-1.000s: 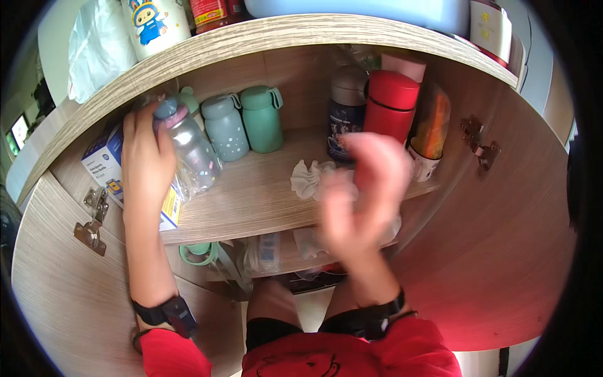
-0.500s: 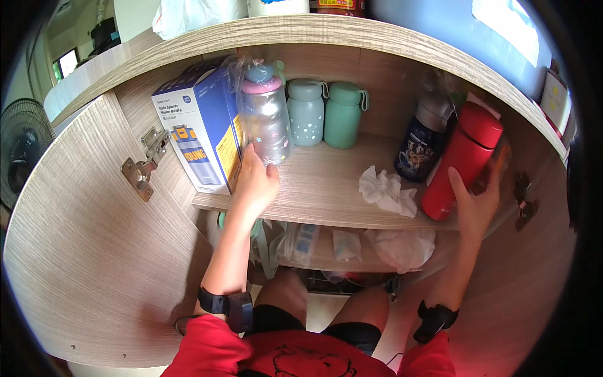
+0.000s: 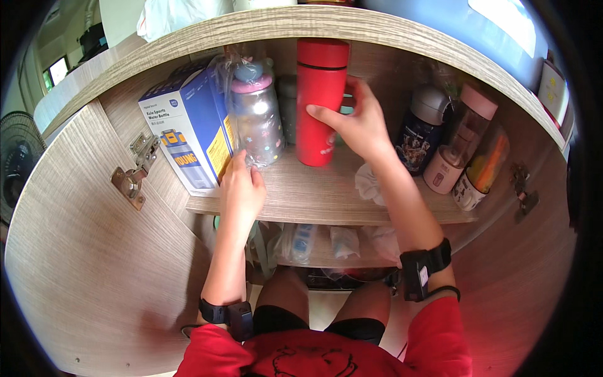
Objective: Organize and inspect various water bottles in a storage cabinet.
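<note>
My right hand (image 3: 361,119) is wrapped around a tall red thermos bottle (image 3: 321,116), thumb across its front. The bottle is nearly upright over the middle of the upper shelf and hides most of a grey-blue bottle (image 3: 287,107) and a green bottle (image 3: 347,108) behind it. My left hand (image 3: 243,188) is low at the shelf's front edge, thumb and forefinger apart, by the base of a clear bottle (image 3: 257,119) with a pink collar and blue top, wrapped in plastic. Left of that stands a blue and white bottle box (image 3: 182,141).
Crumpled white tissue (image 3: 369,183), a dark blue bottle (image 3: 418,135), a pink blender bottle (image 3: 455,147) and a patterned cup (image 3: 470,191) stand or lie at the right. A cabinet door (image 3: 81,239) swings out at the left. Bagged items (image 3: 303,242) fill the lower shelf.
My right hand has carried the red thermos bottle from the right side to the middle, uncovering the pink blender bottle and patterned cup. My left hand remains by the clear bottle's base.
</note>
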{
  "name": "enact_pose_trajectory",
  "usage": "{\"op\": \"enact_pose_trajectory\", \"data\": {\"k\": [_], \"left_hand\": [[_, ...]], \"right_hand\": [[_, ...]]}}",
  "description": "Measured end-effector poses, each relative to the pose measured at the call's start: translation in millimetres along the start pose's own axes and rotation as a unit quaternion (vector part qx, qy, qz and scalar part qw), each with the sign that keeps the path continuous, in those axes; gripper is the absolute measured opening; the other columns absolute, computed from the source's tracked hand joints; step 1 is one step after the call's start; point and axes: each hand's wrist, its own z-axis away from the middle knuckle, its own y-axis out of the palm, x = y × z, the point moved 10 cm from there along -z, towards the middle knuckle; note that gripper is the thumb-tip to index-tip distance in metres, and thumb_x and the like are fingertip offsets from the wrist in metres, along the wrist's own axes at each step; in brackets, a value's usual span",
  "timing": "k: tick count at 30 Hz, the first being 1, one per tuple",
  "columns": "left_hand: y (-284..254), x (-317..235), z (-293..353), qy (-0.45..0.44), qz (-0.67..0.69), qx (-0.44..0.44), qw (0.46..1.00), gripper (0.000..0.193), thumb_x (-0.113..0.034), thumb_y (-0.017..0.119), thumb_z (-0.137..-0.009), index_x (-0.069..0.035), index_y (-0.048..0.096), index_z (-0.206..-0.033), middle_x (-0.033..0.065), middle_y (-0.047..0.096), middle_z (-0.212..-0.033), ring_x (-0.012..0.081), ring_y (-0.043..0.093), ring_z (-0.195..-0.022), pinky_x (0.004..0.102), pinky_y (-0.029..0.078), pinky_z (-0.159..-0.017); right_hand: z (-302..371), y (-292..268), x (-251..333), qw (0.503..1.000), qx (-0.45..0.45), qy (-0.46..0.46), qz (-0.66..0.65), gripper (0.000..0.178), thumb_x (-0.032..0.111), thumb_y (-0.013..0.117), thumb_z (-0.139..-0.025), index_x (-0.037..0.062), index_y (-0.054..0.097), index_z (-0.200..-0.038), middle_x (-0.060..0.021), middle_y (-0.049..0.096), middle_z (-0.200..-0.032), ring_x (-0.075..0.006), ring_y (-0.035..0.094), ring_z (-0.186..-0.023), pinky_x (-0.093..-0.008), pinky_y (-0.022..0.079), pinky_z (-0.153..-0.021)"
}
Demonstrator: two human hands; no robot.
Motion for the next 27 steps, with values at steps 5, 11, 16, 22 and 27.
{"op": "enact_pose_trajectory", "data": {"k": [5,11,16,22,27], "left_hand": [[7.6,4.2,-10.0,-0.021,0.03,0.043,0.998,0.039,-0.006,0.048,-0.081,0.01,0.045,-0.116,0.0319,0.054,-0.105,0.0431,0.054,-0.097,0.0434,0.042,-0.087],[20.9,17.4,-13.5,-0.001,0.044,0.045,0.998,0.048,-0.01,0.051,-0.081,0.012,0.038,-0.122,0.032,0.053,-0.109,0.0426,0.053,-0.101,0.0409,0.042,-0.089],[20.8,11.7,-13.3,0.005,0.055,0.026,0.998,0.059,-0.013,0.064,-0.078,0.011,0.036,-0.124,0.027,0.053,-0.114,0.0349,0.053,-0.107,0.0358,0.041,-0.091],[25.6,10.1,-12.2,0.009,0.033,0.019,0.999,0.06,-0.014,0.063,-0.078,0.01,0.035,-0.125,0.0275,0.053,-0.113,0.0369,0.053,-0.106,0.0378,0.042,-0.09],[25.1,11.8,-9.6,0.007,0.01,0.022,1.0,0.061,-0.014,0.062,-0.078,0.009,0.033,-0.127,0.0282,0.052,-0.114,0.0381,0.051,-0.108,0.0388,0.041,-0.09]], "right_hand": [[-10.1,18.2,-17.3,0.997,-0.036,-0.036,0.059,0.068,0.022,0.08,-0.062,-0.0081,0.042,-0.11,-0.0178,0.061,-0.092,-0.0184,0.063,-0.073,-0.0278,0.052,-0.054],[-6.3,31.2,-32.7,0.996,-0.027,0.02,0.085,0.072,0.022,0.082,-0.058,-0.0075,0.042,-0.109,-0.0183,0.061,-0.095,-0.0234,0.062,-0.082,-0.0323,0.05,-0.072],[-2.5,29.4,-31.0,0.994,-0.035,-0.029,0.095,0.076,0.024,0.083,-0.056,-0.0079,0.041,-0.111,-0.0185,0.061,-0.095,-0.0242,0.061,-0.086,-0.0315,0.049,-0.075],[-11.0,42.9,-50.7,0.989,0.114,0.086,-0.033,0.077,0.03,0.084,-0.054,-0.0095,0.046,-0.107,-0.0183,0.062,-0.089,-0.026,0.063,-0.083,-0.032,0.05,-0.075],[-14.2,36.5,-43.8,0.991,0.027,0.031,0.13,0.079,0.036,0.086,-0.047,-0.0088,0.047,-0.1,-0.0186,0.063,-0.088,-0.0287,0.063,-0.082,-0.0328,0.05,-0.074]]}}
